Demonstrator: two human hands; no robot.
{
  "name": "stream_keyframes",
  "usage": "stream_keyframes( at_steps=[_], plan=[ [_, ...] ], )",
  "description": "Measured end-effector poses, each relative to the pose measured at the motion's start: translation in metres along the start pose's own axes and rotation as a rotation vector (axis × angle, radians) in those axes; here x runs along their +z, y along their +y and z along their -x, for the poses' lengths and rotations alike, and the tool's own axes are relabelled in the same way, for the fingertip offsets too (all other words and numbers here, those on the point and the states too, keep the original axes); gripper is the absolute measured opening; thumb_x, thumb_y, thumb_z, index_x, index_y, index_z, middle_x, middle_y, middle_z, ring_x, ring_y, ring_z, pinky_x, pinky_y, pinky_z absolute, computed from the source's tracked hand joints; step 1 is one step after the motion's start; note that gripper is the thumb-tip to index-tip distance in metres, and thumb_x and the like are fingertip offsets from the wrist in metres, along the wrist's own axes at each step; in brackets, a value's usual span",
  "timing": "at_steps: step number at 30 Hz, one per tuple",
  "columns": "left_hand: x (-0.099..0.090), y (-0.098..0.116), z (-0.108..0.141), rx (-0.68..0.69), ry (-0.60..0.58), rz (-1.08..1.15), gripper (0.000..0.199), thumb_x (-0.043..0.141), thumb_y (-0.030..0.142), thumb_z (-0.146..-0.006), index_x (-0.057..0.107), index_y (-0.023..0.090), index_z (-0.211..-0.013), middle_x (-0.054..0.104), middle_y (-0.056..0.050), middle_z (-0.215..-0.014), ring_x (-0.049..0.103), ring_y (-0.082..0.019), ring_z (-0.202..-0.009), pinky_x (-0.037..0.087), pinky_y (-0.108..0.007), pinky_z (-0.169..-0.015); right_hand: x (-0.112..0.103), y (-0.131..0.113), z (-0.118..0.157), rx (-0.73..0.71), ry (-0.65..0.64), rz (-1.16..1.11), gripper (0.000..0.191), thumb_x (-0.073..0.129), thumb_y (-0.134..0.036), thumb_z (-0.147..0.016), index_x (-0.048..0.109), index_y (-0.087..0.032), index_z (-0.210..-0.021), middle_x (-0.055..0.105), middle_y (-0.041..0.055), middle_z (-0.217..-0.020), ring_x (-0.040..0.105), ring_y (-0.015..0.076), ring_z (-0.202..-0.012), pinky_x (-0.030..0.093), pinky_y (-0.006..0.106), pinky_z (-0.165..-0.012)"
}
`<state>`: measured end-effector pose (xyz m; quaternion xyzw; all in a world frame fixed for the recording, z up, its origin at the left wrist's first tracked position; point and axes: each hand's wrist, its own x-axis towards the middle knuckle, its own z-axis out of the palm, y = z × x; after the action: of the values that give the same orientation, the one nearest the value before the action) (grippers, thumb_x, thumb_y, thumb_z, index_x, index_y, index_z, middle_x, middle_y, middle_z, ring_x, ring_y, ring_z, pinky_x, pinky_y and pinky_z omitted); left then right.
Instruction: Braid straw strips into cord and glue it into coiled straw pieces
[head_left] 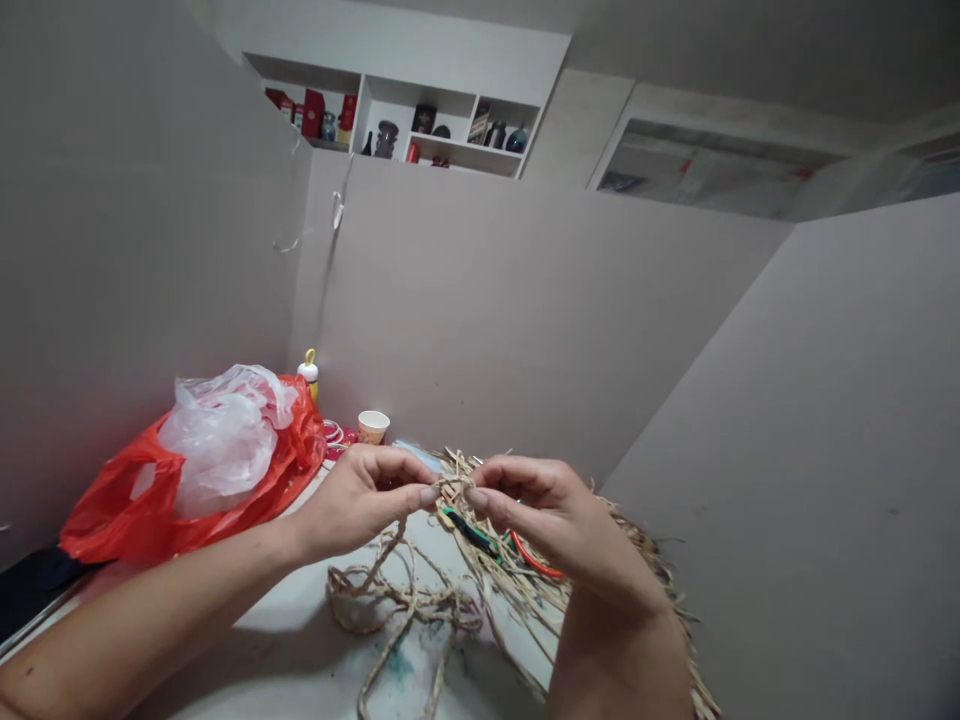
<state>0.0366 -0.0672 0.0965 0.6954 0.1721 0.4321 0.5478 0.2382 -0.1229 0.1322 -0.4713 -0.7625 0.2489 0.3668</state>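
Left hand [364,502]: bare, a short thumbnail [429,495] shown.
Right hand [541,507]: likewise uncovered.
Left forearm [176,598]: bared throughout its visible length, marked by one small spot [31,672].
Right forearm [619,650]: bared too, cropped by the view's lower edge.

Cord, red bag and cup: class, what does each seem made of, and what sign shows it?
The cord looks like dried plant fibre, matte and tan, judging by its twisted strands. The red bag seems thin plastic, slightly glossy, from its crumpled folds. The cup is probably paper, with a printed outside and pale rim; finish too small to tell.
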Motion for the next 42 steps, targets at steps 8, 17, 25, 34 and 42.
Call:
stream_keyframes(
  at_steps=[8, 17, 25, 34, 42],
  plan=[
    [0.005, -0.014, -0.002, -0.010, 0.012, 0.160, 0.010, 0.072, 0.024, -0.075, 0.073, 0.014, -0.077, 0.071, -0.004, -0.075, 0.061, -0.012, -0.073, 0.047, -0.026, -0.073, 0.005, 0.006, -0.004, 0.015, -0.078, -0.189, 0.026, 0.063, -0.041, -0.085, 0.062, -0.015, -0.079, 0.063, 0.0033, -0.067, 0.055, 0.0102, -0.054, 0.045, 0.023, -0.051],
    [0.008, -0.013, -0.001, -0.073, 0.038, 0.216, 0.017, 0.074, 0.031, -0.072, 0.075, 0.014, -0.074, 0.069, -0.004, -0.068, 0.056, -0.012, -0.064, 0.046, -0.027, -0.067, 0.012, 0.001, -0.011, -0.007, 0.009, -0.304, 0.026, 0.072, -0.040, -0.077, 0.062, -0.016, -0.073, 0.061, -0.0003, -0.059, 0.048, 0.0080, -0.047, 0.038, 0.021, -0.044],
    [0.010, -0.020, 0.001, -0.179, -0.015, 0.312, 0.022, 0.075, 0.034, -0.072, 0.070, 0.013, -0.071, 0.059, 0.001, -0.060, 0.047, -0.007, -0.056, 0.037, -0.023, -0.060, 0.012, 0.007, -0.012, -0.001, 0.081, -0.215, 0.027, 0.078, -0.037, -0.070, 0.064, -0.015, -0.063, 0.055, -0.0014, -0.058, 0.049, 0.0106, -0.055, 0.039, 0.024, -0.051],
    [0.009, -0.013, 0.003, -0.199, -0.125, 0.307, 0.029, 0.071, 0.040, -0.075, 0.060, 0.014, -0.071, 0.054, 0.002, -0.061, 0.043, -0.007, -0.054, 0.032, -0.021, -0.054, 0.010, 0.014, -0.013, -0.114, 0.007, -0.401, 0.029, 0.078, -0.031, -0.071, 0.075, -0.021, -0.098, 0.062, 0.0021, -0.071, 0.054, 0.0121, -0.062, 0.047, 0.025, -0.055],
    [0.011, -0.015, 0.004, -0.180, -0.204, 0.381, 0.027, 0.068, 0.038, -0.079, 0.059, 0.013, -0.081, 0.067, -0.005, -0.074, 0.061, -0.010, -0.063, 0.045, -0.024, -0.063, 0.015, 0.014, -0.016, -0.146, 0.049, -0.370, 0.013, 0.078, -0.031, -0.072, 0.077, -0.019, -0.077, 0.060, 0.0011, -0.062, 0.046, 0.0088, -0.051, 0.039, 0.023, -0.047]
  ],
)
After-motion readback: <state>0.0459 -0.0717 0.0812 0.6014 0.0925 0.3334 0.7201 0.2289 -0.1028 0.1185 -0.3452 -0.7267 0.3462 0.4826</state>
